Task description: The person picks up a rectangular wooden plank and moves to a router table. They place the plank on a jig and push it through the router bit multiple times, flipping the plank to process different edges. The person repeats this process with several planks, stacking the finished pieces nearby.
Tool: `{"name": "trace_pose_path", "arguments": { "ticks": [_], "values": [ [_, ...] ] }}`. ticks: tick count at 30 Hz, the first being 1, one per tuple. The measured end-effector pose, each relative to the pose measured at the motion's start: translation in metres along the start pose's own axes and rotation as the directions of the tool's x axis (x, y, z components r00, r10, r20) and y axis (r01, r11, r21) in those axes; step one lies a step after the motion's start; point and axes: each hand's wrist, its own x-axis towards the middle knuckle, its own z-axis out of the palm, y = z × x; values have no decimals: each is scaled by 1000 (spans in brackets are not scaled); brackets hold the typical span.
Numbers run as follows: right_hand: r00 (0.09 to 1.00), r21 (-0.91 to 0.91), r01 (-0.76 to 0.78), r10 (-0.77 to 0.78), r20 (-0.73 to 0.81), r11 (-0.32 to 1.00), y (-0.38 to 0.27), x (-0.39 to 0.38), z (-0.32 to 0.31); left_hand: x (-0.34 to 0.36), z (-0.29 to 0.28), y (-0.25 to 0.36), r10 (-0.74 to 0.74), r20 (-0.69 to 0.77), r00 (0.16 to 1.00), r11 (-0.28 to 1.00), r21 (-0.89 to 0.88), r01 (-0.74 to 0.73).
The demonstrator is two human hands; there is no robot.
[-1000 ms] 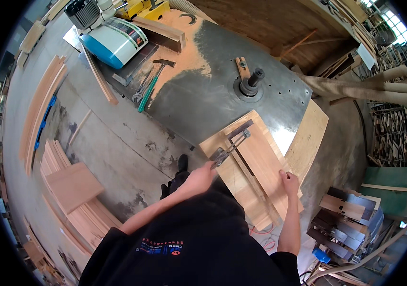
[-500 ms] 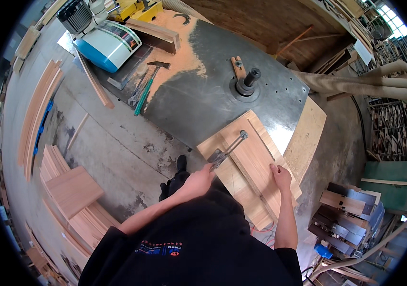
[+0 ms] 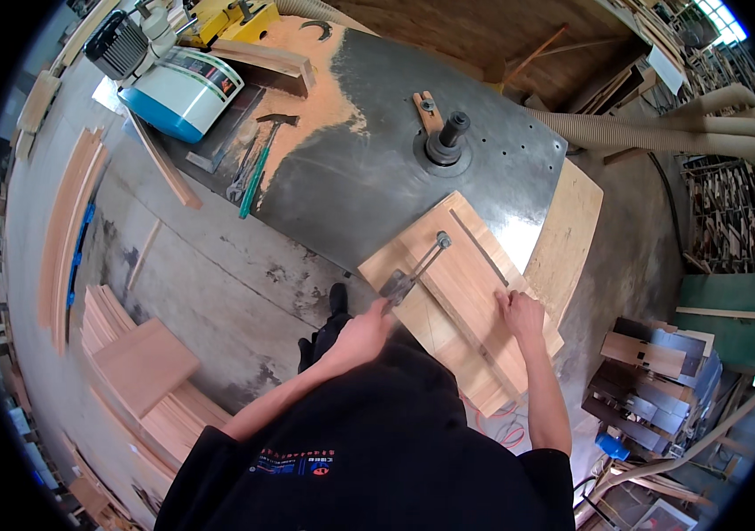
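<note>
A wooden jig (image 3: 457, 361) of pale boards lies at the near edge of a grey metal machine table (image 3: 333, 199). On it rests a flat wooden board (image 3: 463, 281), with the tip of a metal toggle clamp (image 3: 427, 259) over its far end. My left hand (image 3: 364, 336) is closed around the clamp's handle, left of the jig. At the board's right edge, my right hand (image 3: 523, 313) is closed, thumb and curled fingers against the wood. Its fingertips are partly hidden.
Beyond the jig a black upright spindle (image 3: 453, 130) rises from the table. A green-handled hammer (image 3: 260, 168) lies near sawdust (image 3: 320, 102) at the left. A white and blue motor unit (image 3: 184, 93) stands farther left. Planks (image 3: 147, 367) are stacked on the floor.
The view has shifted slightly. My right hand has turned a little, its fingers now lying more over the board's edge. My left hand stays on the clamp handle.
</note>
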Motion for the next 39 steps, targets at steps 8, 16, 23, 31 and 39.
{"name": "trace_pose_path", "arguments": {
  "ticks": [8,16,23,31,39],
  "values": [
    [999,-112,-32,32,-1,993,-9,-1,10,2,1,5,-65,-15,998,997,48,66],
    [927,119,-50,91,-364,992,-46,-15,26,14,11,18,-106,-63,992,981,159,115],
    [819,324,-289,408,-405,901,-71,2,23,20,20,20,-103,-67,992,986,126,111],
    [795,445,-260,451,-405,857,-80,24,23,42,24,1,-5,-121,993,979,203,30],
    [785,477,-296,495,-372,828,-74,31,24,49,37,22,114,-213,970,954,295,-47]
  ]
}}
